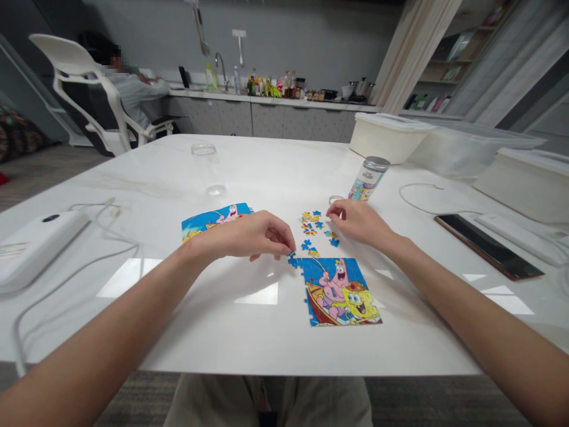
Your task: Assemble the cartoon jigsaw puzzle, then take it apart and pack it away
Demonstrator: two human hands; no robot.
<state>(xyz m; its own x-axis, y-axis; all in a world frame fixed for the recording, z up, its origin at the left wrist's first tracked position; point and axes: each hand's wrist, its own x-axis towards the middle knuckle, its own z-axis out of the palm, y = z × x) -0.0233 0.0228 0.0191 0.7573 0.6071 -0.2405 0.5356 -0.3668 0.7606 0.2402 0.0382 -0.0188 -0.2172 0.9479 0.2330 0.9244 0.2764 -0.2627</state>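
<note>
A partly joined jigsaw puzzle [340, 293] with a pink starfish and a yellow sponge figure lies near the table's front. At its upper left corner, my left hand [269, 237] pinches a blue puzzle piece [292, 260]. Several loose puzzle pieces [311, 225] are scattered just beyond the joined part. My right hand [351, 216] rests to the right of them, fingers curled with thumb near forefinger; whether anything is between them I cannot make out. A picture card [213, 220] with the same design is partly hidden behind my left hand.
A printed tin-lidded canister [370, 178] stands beyond my right hand, a clear jar [208, 169] farther left. White storage boxes [386, 136] line the right. A phone [484, 244] and a white power strip [40, 243] with cables flank my arms. A person [137, 95] sits at the back left.
</note>
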